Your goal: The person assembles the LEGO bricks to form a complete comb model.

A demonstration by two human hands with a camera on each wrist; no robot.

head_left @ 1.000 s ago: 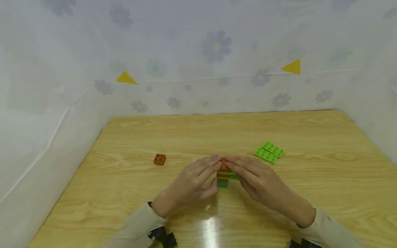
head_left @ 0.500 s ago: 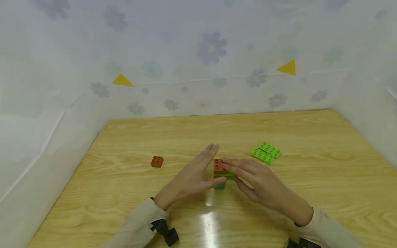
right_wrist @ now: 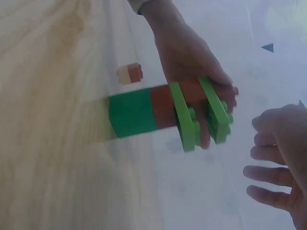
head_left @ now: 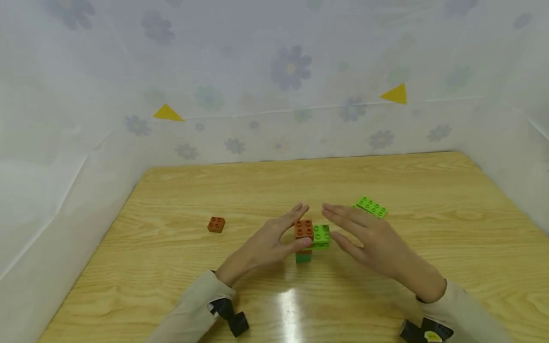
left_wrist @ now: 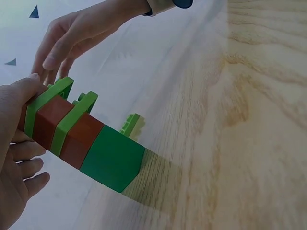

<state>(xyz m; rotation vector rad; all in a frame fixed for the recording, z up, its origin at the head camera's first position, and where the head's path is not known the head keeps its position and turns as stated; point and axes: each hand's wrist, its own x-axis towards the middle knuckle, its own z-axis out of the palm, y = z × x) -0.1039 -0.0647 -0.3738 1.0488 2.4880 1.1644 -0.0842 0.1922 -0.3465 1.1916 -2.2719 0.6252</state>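
A tower of toy building bricks [head_left: 303,229] stands upright on the table, with a dark green block [left_wrist: 115,155] at its base. Above it, reddish-brown bricks alternate with two light green plates [right_wrist: 184,120] that jut out toward the right. My left hand [head_left: 268,243] is around the left side of the top brown brick, its thumb crossing the front and its fairly straight fingers reaching past the back. To the right of the tower, my right hand [head_left: 371,236] hovers with fingers extended, holding nothing, its thumb tip close to the upper plate's end.
A loose reddish-brown brick [head_left: 216,224] lies left of the tower. Light green plates [head_left: 371,207] lie at the back right, one mostly hidden by my right hand. A flower-patterned white cloth [head_left: 274,128] with yellow triangles surrounds the wooden table [head_left: 171,200] at back and sides.
Both hands were on top of the tower; the left opened outward first, then its thumb crossed the front. The right hand has moved off rightward, uncovering the brown brick and upper plate.
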